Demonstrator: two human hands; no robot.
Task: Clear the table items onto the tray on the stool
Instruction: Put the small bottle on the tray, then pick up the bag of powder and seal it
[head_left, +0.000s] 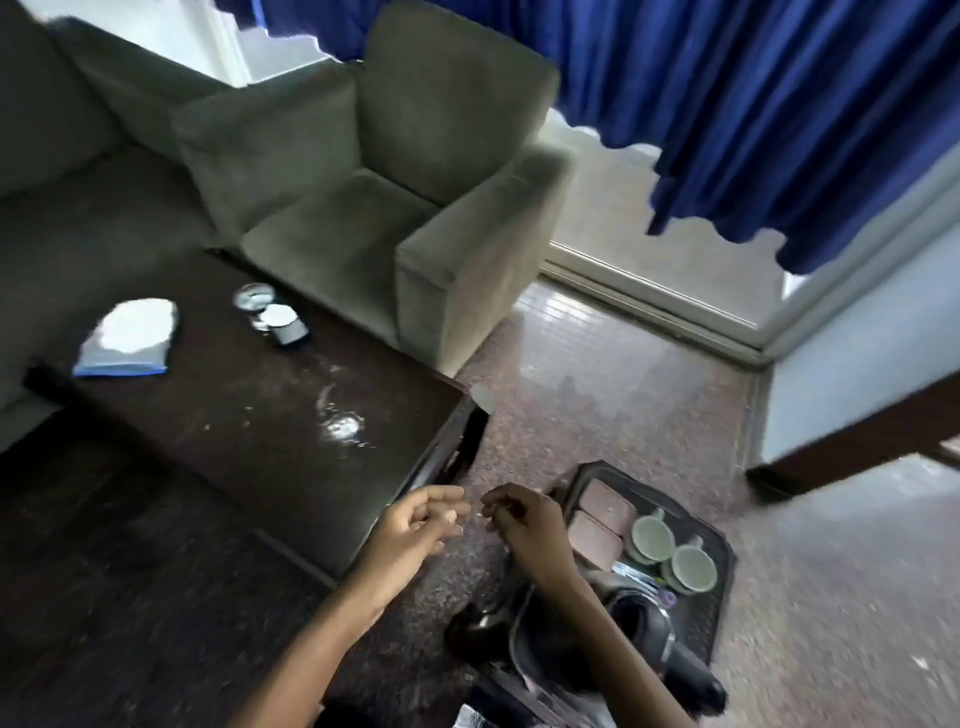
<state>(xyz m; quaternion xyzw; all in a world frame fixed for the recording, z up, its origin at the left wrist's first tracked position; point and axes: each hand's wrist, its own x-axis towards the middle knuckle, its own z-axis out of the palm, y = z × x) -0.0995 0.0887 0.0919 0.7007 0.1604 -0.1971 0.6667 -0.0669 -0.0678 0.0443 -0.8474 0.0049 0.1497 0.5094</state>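
A dark tray (723, 561) sits low at the bottom right, holding two green cups (670, 551), two pinkish pads (605, 512), a black kettle (649, 629) and small packets. On the dark table (260, 415) lie a white and blue folded cloth (130, 338), a glass ashtray (253, 297) and a small dark object with a white disc (284, 325). My left hand (421, 525) hovers over the table's near corner, fingers loosely curled, holding nothing. My right hand (524, 519) hangs between table and tray, fingers curled; whether it holds something I cannot tell.
A grey armchair (395, 192) stands behind the table and a grey sofa (62, 130) is at the left. Blue curtains (753, 104) hang at the back right. Speckled floor (597, 395) lies between table and tray. A wet smear (340, 423) marks the tabletop.
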